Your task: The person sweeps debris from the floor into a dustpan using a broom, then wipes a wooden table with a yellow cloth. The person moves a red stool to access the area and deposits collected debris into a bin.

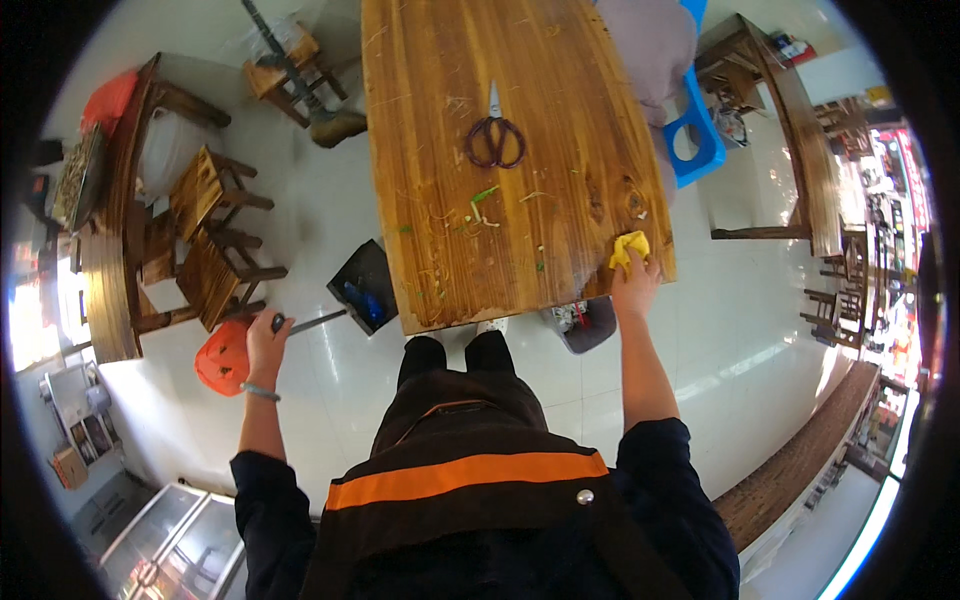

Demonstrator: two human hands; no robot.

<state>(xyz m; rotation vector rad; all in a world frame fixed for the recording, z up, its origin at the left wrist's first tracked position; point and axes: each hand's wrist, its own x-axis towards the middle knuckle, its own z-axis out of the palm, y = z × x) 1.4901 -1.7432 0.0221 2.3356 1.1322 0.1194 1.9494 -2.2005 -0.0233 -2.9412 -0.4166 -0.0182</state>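
Observation:
My right hand (637, 285) presses a crumpled yellow cloth (628, 247) on the near right corner of the wooden table (442, 97). In my left hand (264, 349) is the handle of a long-handled dustpan (365, 289), whose black pan hangs or rests left of the table's near corner with something blue in it. A red-orange plastic bag (225, 358) is beside the left hand; whether the fingers also hold it, I cannot tell. Scissors (495, 135) with dark red handles lie on the table, points away from me. Green and pale vegetable scraps (484, 206) are scattered nearer to me.
A grey waste bin (600, 326) stands under the table's near right edge. Wooden stools (210, 270) and another table (112, 285) are at left. A blue plastic chair (697, 150) with a mauve cloth or garment adjoins the right side. A boot (337, 127) shows at the upper left.

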